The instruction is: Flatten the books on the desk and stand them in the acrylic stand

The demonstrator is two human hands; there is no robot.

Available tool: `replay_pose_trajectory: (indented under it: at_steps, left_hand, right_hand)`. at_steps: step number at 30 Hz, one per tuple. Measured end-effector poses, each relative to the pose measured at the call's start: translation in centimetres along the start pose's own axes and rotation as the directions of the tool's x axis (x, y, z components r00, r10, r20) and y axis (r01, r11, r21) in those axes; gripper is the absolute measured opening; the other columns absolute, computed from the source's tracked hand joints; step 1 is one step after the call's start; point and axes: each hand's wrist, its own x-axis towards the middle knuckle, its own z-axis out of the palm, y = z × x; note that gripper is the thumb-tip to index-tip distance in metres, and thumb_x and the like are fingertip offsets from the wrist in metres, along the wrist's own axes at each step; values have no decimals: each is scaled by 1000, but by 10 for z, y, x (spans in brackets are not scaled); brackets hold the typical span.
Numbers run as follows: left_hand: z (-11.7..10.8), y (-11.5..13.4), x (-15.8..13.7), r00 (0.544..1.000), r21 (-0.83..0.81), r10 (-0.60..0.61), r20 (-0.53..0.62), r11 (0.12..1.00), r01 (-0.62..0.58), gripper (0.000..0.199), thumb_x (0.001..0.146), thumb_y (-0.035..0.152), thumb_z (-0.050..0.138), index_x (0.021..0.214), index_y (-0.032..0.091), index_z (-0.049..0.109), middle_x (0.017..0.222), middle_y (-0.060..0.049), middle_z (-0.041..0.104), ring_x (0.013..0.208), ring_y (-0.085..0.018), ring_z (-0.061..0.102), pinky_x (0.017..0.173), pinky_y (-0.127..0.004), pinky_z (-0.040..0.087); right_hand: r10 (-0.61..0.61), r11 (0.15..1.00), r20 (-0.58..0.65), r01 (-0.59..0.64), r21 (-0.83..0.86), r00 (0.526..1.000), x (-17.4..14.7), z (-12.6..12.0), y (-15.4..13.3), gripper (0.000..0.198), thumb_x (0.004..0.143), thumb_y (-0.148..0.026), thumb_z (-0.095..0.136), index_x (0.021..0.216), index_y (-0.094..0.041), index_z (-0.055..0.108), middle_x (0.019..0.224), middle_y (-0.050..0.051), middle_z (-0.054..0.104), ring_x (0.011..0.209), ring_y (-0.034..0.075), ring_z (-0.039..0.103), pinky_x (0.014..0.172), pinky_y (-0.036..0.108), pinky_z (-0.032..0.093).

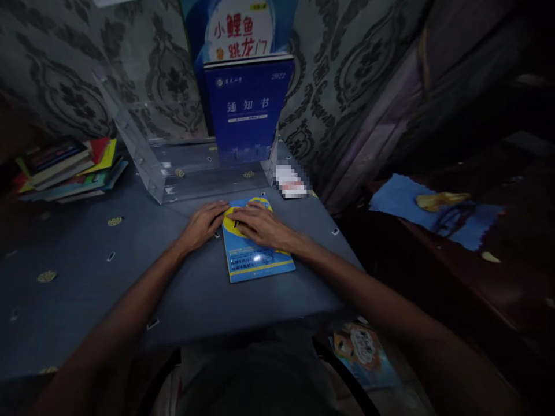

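Note:
A blue and yellow paperback book lies flat on the patterned grey-blue tablecloth, its lower cover catching a bright glare. My right hand rests across the upper part of the cover with fingers stretched out, hiding much of the yellow title area. At the book's upper left edge, my left hand lies palm down, fingers extended and their tips touching or very close to the cover. Neither hand grips anything. Just beyond the hands stands a clear plastic book rack, with a dark blue booklet upright at its right end.
A taller picture book stands behind the booklet. Stacked books lie at the table's left. A blurred white item sits right of the rack. Blue torn-edged sheet lies on a dark red surface; another book is below the table edge.

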Motion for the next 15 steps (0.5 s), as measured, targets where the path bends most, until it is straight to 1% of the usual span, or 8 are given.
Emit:
replay_pose_trajectory:
  at_steps: [2, 5, 8, 10, 12, 15]
  left_hand:
    - [0, -2, 0, 1000, 0, -3, 0, 1000, 3, 43, 100, 35, 41, 132, 18, 65, 140, -10, 65, 133, -23, 58, 116, -48, 42]
    - [0, -4, 0, 1000, -3, 0, 19, 1000, 0, 42, 99, 33, 42, 131, 19, 66, 141, -9, 64, 133, -23, 57, 116, -47, 42]
    - [0, -3, 0, 1000, -9, 9, 21, 1000, -9, 42, 100, 31, 42, 131, 18, 66, 141, -10, 64, 132, -24, 59, 116, -46, 43]
    - [0, -3, 0, 1000, -6, 15, 14, 1000, -15, 42, 100, 32, 42, 131, 18, 67, 140, -10, 65, 131, -24, 59, 116, -46, 43]
    - [0, -3, -1, 1000, -4, 20, 4, 1000, -20, 42, 100, 34, 42, 130, 17, 67, 140, -10, 65, 131, -24, 59, 116, -45, 43]
    - [1, -4, -1, 1000, -6, 28, -6, 1000, -28, 44, 101, 37, 42, 130, 16, 67, 139, -11, 66, 130, -25, 60, 115, -44, 44]
  right_hand:
    - [-66, 997, 39, 64, 43, 997, 3, 7, -13, 36, 99, -20, 51, 132, -25, 65, 127, 11, 71, 124, 26, 63, 110, 52, 44]
    - [-84, 995, 43, 81, 56, 996, -2, 12, -29, 33, 99, -21, 53, 129, -24, 67, 127, 12, 71, 123, 26, 63, 108, 50, 47]
    - [-101, 992, 44, 98, 74, 994, -17, 10, -47, 31, 100, -22, 52, 127, -20, 68, 126, 15, 71, 123, 25, 64, 105, 47, 50]
    - [-128, 989, 67, 122, 80, 990, -31, 9, -62, 32, 100, -20, 51, 128, -19, 67, 123, 15, 73, 124, 24, 64, 104, 44, 52]
    - [-151, 988, 97, 146, 55, 984, -47, 11, -78, 36, 99, -15, 50, 132, -22, 64, 122, 13, 74, 126, 23, 63, 106, 43, 52]
    - [-124, 991, 86, 127, -30, 989, -66, 21, -96, 48, 95, -8, 52, 141, -21, 57, 134, 13, 69, 134, 23, 58, 112, 43, 49]
